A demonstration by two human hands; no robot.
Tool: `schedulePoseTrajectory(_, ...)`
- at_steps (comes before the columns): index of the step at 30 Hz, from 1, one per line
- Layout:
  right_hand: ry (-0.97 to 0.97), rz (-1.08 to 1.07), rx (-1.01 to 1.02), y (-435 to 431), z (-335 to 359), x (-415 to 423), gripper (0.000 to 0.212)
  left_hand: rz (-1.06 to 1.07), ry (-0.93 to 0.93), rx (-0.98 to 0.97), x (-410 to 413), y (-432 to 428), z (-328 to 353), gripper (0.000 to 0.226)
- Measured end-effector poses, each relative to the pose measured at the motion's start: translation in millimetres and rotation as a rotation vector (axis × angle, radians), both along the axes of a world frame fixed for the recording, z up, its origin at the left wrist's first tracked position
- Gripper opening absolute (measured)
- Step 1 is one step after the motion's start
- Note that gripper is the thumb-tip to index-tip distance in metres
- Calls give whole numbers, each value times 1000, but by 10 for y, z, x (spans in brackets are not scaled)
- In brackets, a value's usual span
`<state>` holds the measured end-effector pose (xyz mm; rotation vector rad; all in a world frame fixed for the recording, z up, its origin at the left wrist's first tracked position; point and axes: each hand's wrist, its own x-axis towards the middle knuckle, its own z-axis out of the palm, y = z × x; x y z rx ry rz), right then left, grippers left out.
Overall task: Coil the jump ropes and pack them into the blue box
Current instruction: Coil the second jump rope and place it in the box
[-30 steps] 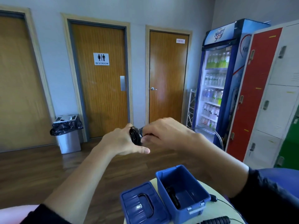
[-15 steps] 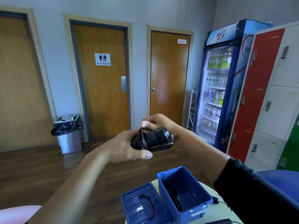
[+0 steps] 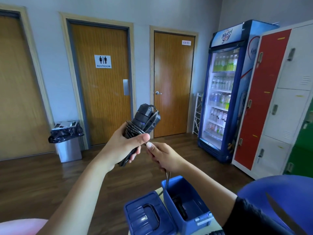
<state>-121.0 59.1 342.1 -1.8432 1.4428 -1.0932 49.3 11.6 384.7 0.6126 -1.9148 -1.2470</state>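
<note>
Jump rope (image 3: 144, 121) bundle sits in my left hand (image 3: 124, 146), fingers curled tight around the two black handles with the cord wound over them. Just beside it, my right hand (image 3: 163, 156) pinches the loose cord tail (image 3: 167, 177), which drops below that hand toward the open blue box (image 3: 188, 224), where another black handle (image 3: 179, 207) lies inside.

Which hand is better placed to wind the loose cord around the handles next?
Probably the right hand: it pinches the loose cord just beside the left hand, which is occupied, gripping the coiled jump rope.
</note>
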Motion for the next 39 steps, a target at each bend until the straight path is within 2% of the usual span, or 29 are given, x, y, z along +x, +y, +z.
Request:
schedulePoseTrajectory(4,206,-91,-50,73,-40,-93,37,209,-172,-50,19,-98,-5,102)
schedulePoseTrajectory(7,433,-147,-99,125,64,-119,33,343,-416,-150,-41,-132,-16,116)
schedulePoseTrajectory(10,548,-170,-137,172,235,-122,25,461,-608,-203,-117,-174,-21,124)
schedulePoseTrajectory(13,666,-178,-180,194,413,-134,22,499,-804,-222,-155,-190,7,129)
schedulePoseTrajectory(15,819,-175,-237,205,551,-83,23,489,-932,-321,-229,-173,5,126)
schedulePoseTrajectory(17,975,-190,-371,209,721,-17,23,473,-970,-428,-319,-123,0,123)
schedulePoseTrajectory(19,1045,-178,-448,193,897,-26,20,427,-966,-539,-375,-66,-18,117)
schedulePoseTrajectory(21,965,-105,-368,165,1030,-112,16,302,-900,-591,-379,-18,-32,100)
schedulePoseTrajectory(25,538,95,-190,110,1126,-276,29,15,-752,-468,-307,85,4,67)
schedulePoseTrajectory(27,402,157,-174,72,1095,-313,33,-52,-649,-409,-283,109,12,54)
schedulePoseTrajectory(29,269,194,-156,40,1041,-351,28,-76,-529,-374,-267,125,23,45)
schedulePoseTrajectory(33,-18,267,-14,16,876,-403,22,-184,-372,-288,-245,133,4,43)
schedulePoseTrajectory(36,-233,311,85,28,753,-409,22,-278,-290,-178,-236,128,-42,33)
schedulePoseTrajectory(39,-384,307,157,70,649,-431,23,-295,-250,-108,-220,102,-93,37)
